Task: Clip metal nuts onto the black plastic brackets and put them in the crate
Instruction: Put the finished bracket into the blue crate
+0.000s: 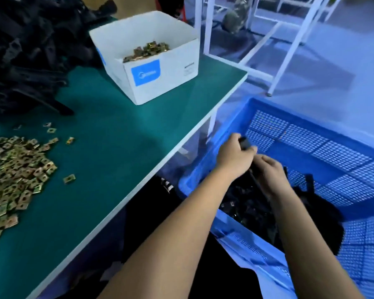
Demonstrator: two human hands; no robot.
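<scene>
While both hands [233, 156] [270, 175] grip one bracket [245, 143] over the crate [311, 139], I judge it light, stiff, best held by its ends.

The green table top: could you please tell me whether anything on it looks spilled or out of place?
A few brass-coloured square metal nuts lie scattered apart from the loose heap of nuts at the left edge of the green table top, not in the white cardboard box that holds more. Otherwise nothing stands out.
</scene>
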